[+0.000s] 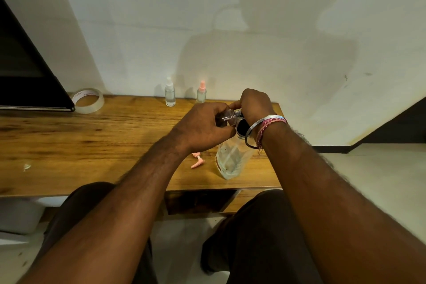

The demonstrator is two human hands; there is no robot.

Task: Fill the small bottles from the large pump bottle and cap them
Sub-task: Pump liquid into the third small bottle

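- Nearest the camera: dark-trousered knees and two bare forearms reaching forward over the near edge of the wooden worktop (69,140).
- Left hand (202,124), fingers curled round a small clear bottle (227,119); bottle tipped over, long axis about level, running left to right, mouth pointing right toward the pump spout.
- Right hand (254,104), fingers curled down over the pump head (238,113) of the large pump bottle (230,159); metal bangle and woven threads on that wrist.
- Large pump bottle upright on the worktop near its right end, long axis vertical, clear body, dip tube inside, mostly hidden above by both hands.
- Pink spray cap (197,161) lying flat on the worktop just left of the large bottle's base, below the left wrist.
- At the far edge against the wall, two more small bottles upright and capped: white-capped bottle (170,93) to the left, pink-capped bottle (201,92) to the right, apart from each other.
- Roll of clear tape (87,100) on the far left of the worktop, beside a dark panel (27,71).
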